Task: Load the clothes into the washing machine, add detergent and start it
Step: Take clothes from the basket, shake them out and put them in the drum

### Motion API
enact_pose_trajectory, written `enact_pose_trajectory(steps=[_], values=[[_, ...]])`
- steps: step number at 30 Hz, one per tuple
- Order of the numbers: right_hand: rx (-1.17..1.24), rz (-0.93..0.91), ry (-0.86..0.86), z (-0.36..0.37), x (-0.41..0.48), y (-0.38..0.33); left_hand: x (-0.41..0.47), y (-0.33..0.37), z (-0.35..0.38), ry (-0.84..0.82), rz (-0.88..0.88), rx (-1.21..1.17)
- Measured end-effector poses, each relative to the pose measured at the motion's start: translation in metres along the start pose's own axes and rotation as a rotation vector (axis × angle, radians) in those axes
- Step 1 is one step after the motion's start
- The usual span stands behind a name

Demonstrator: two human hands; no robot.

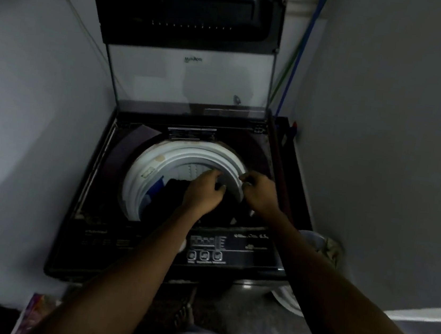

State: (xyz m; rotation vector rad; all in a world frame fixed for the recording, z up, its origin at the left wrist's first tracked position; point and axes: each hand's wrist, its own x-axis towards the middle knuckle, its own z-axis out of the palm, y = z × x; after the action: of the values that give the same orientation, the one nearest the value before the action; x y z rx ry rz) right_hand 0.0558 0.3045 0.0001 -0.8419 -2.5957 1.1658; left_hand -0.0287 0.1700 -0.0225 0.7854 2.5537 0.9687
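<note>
From my end I see the washing machine (pixel 121 240), a dark top-loader, with its glass lid (pixel 188 79) standing upright at the machine's back. In the machine's middle the white drum (pixel 135 181) lies open, with dark clothes (pixel 176 189) heaped inside and a blue piece (pixel 155 188) against the drum's left wall. The control panel (pixel 212 249) runs along the machine's front edge.

Left forearm (pixel 147 255) and right forearm (pixel 306 260) reach forward and down, left hand (pixel 203 191) and right hand (pixel 261 195) near each other, backs up, fingers (pixel 219 181) curled inward, grip unclear.
</note>
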Motion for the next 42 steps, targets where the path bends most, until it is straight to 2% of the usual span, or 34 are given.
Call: enact_pose_trajectory(steps=[3, 5, 18, 35, 42], values=[[0.011, -0.046, 0.064, -0.028, -0.016, 0.014, -0.015, 0.031, 0.018, 0.065, 0.066, -0.002], [0.023, -0.055, 0.092, -0.069, -0.044, 0.049, -0.042, 0.074, 0.051, 0.092, 0.109, -0.016], [0.031, 0.023, 0.149, -0.159, -0.107, 0.146, -0.09, 0.175, 0.134, 0.049, 0.201, 0.11], [0.058, 0.234, 0.194, -0.177, -0.087, 0.234, -0.032, 0.184, 0.223, -0.162, 0.207, 0.161], [0.04, 0.297, 0.091, -0.174, -0.076, 0.284, -0.028, 0.185, 0.264, -0.22, 0.112, 0.136]])
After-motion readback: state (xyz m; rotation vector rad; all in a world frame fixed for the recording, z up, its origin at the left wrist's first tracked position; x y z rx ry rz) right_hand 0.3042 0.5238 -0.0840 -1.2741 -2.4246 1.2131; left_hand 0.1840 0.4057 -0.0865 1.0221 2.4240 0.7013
